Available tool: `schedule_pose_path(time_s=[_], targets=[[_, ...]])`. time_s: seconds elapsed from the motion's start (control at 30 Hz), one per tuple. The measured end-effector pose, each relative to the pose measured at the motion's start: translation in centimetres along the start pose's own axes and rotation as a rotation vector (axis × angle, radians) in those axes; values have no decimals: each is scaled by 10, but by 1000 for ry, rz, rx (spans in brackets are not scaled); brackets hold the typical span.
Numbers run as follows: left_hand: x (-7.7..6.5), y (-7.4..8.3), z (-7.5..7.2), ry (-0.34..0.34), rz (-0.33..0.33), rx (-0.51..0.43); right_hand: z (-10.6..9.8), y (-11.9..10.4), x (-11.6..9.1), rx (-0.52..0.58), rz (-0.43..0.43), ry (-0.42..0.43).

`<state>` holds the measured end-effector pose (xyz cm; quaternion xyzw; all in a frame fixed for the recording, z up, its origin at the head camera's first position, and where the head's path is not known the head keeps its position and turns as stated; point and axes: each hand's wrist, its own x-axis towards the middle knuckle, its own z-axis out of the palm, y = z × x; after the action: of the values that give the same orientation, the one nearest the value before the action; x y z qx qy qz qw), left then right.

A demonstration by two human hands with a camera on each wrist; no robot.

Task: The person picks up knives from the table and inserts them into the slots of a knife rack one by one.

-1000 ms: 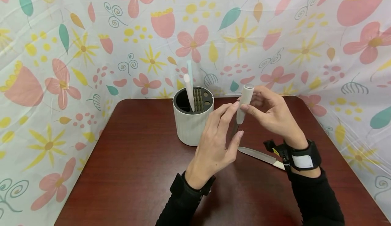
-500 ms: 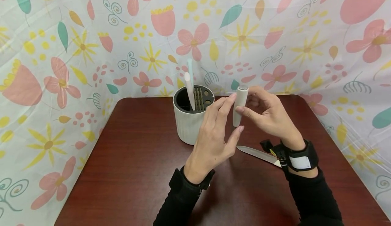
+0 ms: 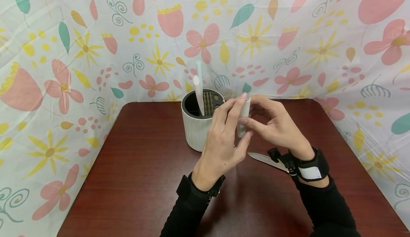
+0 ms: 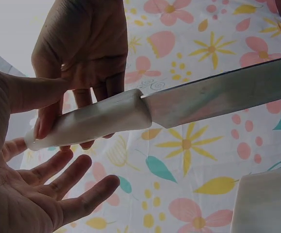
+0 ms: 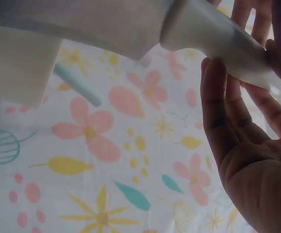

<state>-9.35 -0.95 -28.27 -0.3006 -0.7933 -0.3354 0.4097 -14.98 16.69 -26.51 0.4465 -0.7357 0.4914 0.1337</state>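
Observation:
My right hand (image 3: 278, 126) pinches the white handle (image 3: 245, 109) of a knife between thumb and fingers, with the handle's butt up. In the left wrist view its broad metal blade (image 4: 218, 92) extends from the handle; in the head view my hands hide it. My left hand (image 3: 221, 141) is beside the handle, fingers spread and loosely bent, with a fingertip right at the butt. Just left of my hands stands a white ribbed knife block (image 3: 194, 133) with a black slotted top. A second knife (image 3: 264, 158) lies on the table below my right hand, its handle hidden.
A white handle (image 3: 198, 96) and a light blue handle (image 3: 199, 69) stick up from the knife block. The dark red-brown table (image 3: 137, 166) has rounded far corners. Behind it hangs a floral-patterned sheet (image 3: 128, 34).
My right hand has brought the knife leftward and slightly down, closer to the left hand and the knife block. The left hand has hardly moved.

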Motion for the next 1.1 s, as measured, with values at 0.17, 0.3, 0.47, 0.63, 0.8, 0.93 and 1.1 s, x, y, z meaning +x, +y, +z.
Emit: schedule_pose_path(time_s=[0.17, 0.3, 0.47, 0.63, 0.8, 0.93, 1.1], targets=[[1, 0, 0, 11, 0, -5, 3, -5, 1, -7, -18, 11], [0, 1, 0, 15, 2, -29, 5, -11, 0, 16, -44, 21], [-2, 3, -2, 5, 5, -53, 7, -16, 2, 65, -102, 33], [-3, 6, -7, -10, -4, -78, 8, -20, 4, 88, -134, 43], [-6, 9, -11, -18, -22, -71, 9, -25, 5, 99, -150, 35], [-7, 10, -14, -18, -28, -58, 10, -28, 5, 105, -146, 32], [-9, 11, -16, -25, -36, -52, 11, -30, 5, 103, -145, 30]])
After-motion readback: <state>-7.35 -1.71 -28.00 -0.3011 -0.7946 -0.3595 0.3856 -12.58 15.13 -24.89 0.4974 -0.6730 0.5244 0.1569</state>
